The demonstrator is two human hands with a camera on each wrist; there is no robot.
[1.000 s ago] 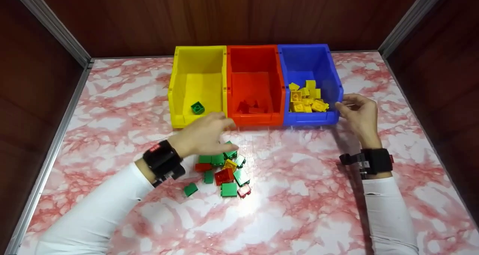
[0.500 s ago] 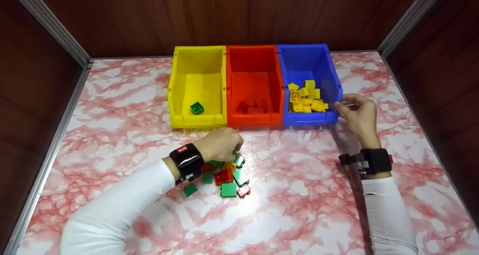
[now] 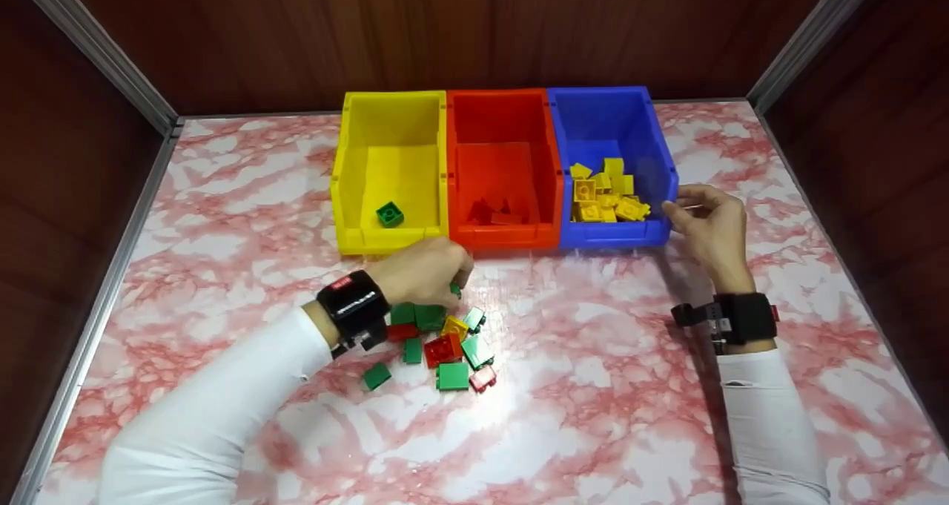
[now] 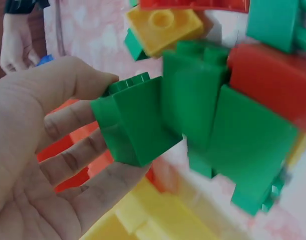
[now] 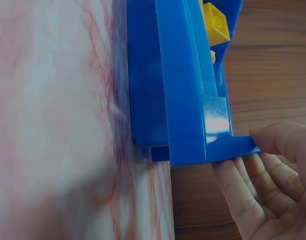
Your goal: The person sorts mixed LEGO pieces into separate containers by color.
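My left hand pinches a green toy brick between thumb and fingers, just in front of the yellow bin. In the head view most of that brick is hidden by the hand. Right below the hand lies a pile of loose bricks, among them a green brick, a red brick and a yellow brick. My right hand grips the front right edge of the blue bin, thumb on one side and fingers on the other, as the right wrist view shows.
Between the yellow and blue bins stands the red bin, with red bricks inside. One green brick lies in the yellow bin, several yellow bricks in the blue one. Dark wooden panels enclose the marbled table.
The left hand came down onto the pile, took hold of a green brick and rose slightly back toward the yellow bin with it. The right hand stayed on the blue bin.
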